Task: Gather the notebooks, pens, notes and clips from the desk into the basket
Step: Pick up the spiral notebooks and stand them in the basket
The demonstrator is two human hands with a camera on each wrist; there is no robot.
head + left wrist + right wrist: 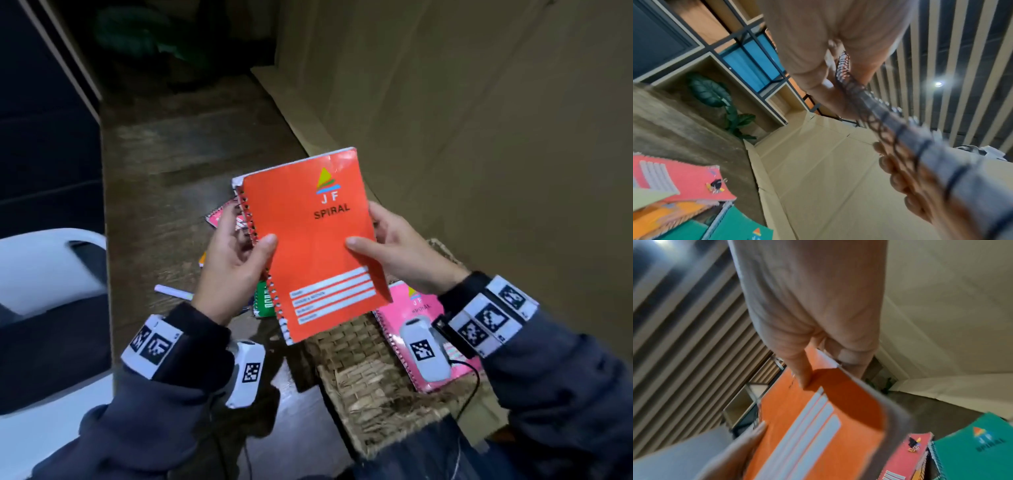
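Note:
I hold an orange spiral notebook [311,240] upright in the air in front of me, above the desk. My left hand [236,253] grips its spiral edge, thumb on the cover. My right hand [387,250] grips the opposite edge, thumb on the front. The woven basket [363,373] sits below at the lower right with a pink spiral notebook [421,308] lying in it. On the desk behind the orange one lie a pink notebook [219,214], a green notebook [263,301] and a white pen [173,292]. A black clip [716,184] rests on the pink notebook [684,178].
A brown wooden desk [164,171] runs away from me. Tall cardboard panels [462,102] stand along its right side. A white chair [44,267] is at the left edge. A green plant [715,97] sits on shelving at the far end.

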